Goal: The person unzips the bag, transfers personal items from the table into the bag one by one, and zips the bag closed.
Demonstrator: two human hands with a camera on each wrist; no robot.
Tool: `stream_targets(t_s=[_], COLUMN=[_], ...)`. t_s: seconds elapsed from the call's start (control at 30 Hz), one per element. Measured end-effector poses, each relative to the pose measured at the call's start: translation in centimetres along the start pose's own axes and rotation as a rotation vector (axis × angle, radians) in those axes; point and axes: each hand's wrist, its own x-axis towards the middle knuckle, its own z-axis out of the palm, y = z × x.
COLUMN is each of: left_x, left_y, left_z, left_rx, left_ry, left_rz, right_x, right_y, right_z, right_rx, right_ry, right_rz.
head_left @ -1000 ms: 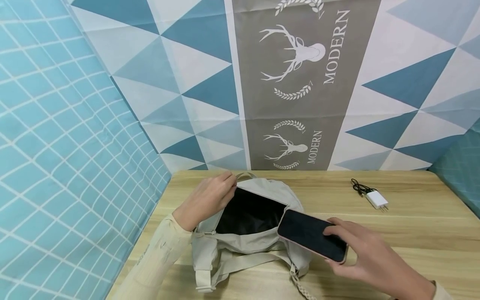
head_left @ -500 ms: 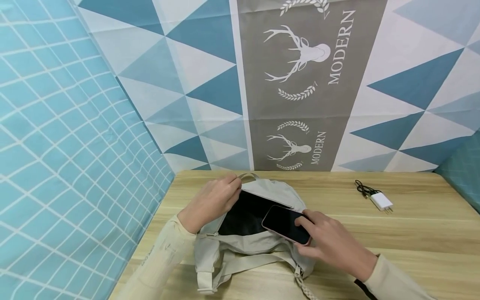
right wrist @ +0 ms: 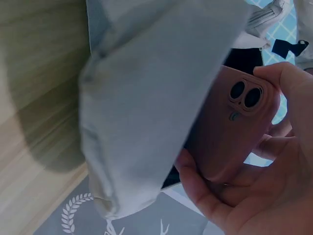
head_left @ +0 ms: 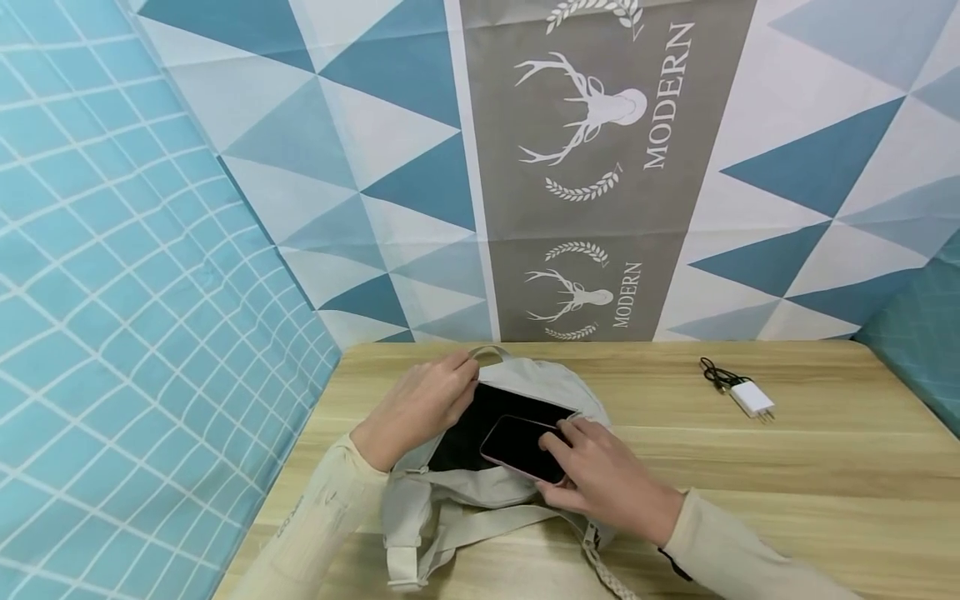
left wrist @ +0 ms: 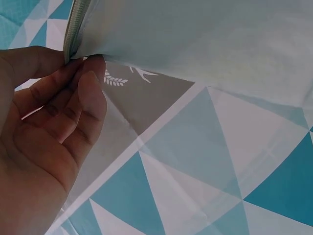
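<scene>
A light grey-beige backpack [head_left: 558, 379] lies on the wooden table, its main pocket unzipped onto a black interior. My left hand [head_left: 420, 404] pinches the zippered edge of the opening at the back left; the left wrist view shows thumb and fingertips on the zipper [left wrist: 74, 29]. With my right hand [head_left: 603, 475] I grip a smartphone [head_left: 517, 446] by its near right end, dark screen up. Its far end overlaps the black opening. In the right wrist view the phone's pink case [right wrist: 230, 127] and twin camera lenses show, with its other end hidden behind the bag's fabric [right wrist: 151, 98].
A white charger plug [head_left: 752, 398] and its black cable [head_left: 720, 375] lie at the back right of the table [head_left: 825, 475]. A strap [head_left: 495, 523] and a braided cord [head_left: 611, 577] hang toward the front. Patterned cloth walls [head_left: 420, 167] stand behind and to the left.
My right hand has carried the phone leftward, from the bag's right edge to over the opening. The left hand keeps its pinch on the bag's edge.
</scene>
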Motion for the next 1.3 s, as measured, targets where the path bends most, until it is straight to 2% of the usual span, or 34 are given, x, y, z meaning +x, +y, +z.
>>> stream_targets(t_s=[0.27, 0.37, 0.6, 0.73, 0.83, 0.97, 1.07, 1.17, 1.3], left_x=[-0.1, 0.1, 0.3, 0.1, 0.0, -0.3, -0.6, -0.8, -1.1], left_y=[0.2, 0.3, 0.4, 0.6, 0.7, 0.6, 0.4, 0.4, 0.4], left_z=[0.2, 0.1, 0.0, 0.1, 0.2, 0.3, 0.4, 0.5, 0.4], left_rx=[0.017, 0.02, 0.038, 0.049, 0.036, 0.016, 0.009, 0.003, -0.009], left_ry=[-0.002, 0.007, 0.001, 0.004, 0.002, 0.014, 0.016, 0.013, 0.02], left_rz=[0.01, 0.017, 0.017, 0.024, 0.035, 0.019, 0.011, 0.011, -0.001], right_x=[1.4, 1.8, 3.4, 4.4, 4.1, 3.6, 3.2, 2.2, 0.8], right_y=[-0.8, -1.2, -1.6, -1.6, -1.3, -1.2, -2.1, -3.7, -5.7], right_z=[1.2, 1.8, 2.9, 3.8, 4.5, 5.4, 5.7, 5.4, 4.6], right_rx=[0.036, 0.065, 0.136, 0.111, 0.022, -0.117, -0.188, -0.173, -0.079], right_ry=[0.066, 0.062, -0.076, -0.174, -0.221, -0.205, -0.183, -0.185, -0.24], right_rz=[0.009, 0.005, -0.006, -0.055, -0.08, -0.115, -0.148, -0.178, -0.235])
